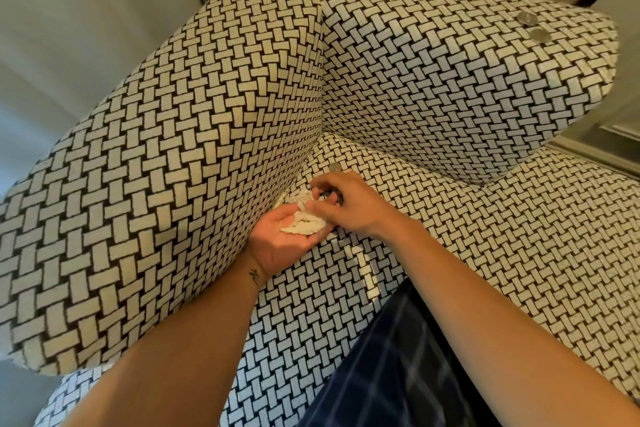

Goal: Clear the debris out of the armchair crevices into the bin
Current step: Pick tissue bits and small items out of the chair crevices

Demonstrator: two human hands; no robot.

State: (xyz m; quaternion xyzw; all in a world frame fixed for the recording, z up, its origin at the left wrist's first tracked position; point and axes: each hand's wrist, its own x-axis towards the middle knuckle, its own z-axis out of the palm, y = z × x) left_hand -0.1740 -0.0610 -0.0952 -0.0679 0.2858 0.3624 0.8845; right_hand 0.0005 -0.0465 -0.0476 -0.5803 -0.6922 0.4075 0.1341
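From the head view, the left hand (282,239) lay palm up in the corner of the armchair (166,156). Its fingers were cupped around a wad of crumpled paper (304,222), already out of the crevice (300,180) that ran just past the fingertips. The right hand (349,206) came over from the other side. Its fingers were curled down onto the seat at the mouth of that crevice and its thumb was against the wad. Whether they pinched the paper, a small dark bit beneath them or nothing at all could not be told.

Just beyond the right fingertips a coin (335,167) still sat on the seat. Well away from both hands, two coins (532,26) rested on top of the far armrest. Behind the right wrist lay a pale strip (367,270) that might have been a scrap or only light.

By my reading the job was at an early-to-middle point. One handful had been gathered, but nothing had been dropped yet. No bin was in view, the coins remained to be collected, and the other crevices looked unchecked.
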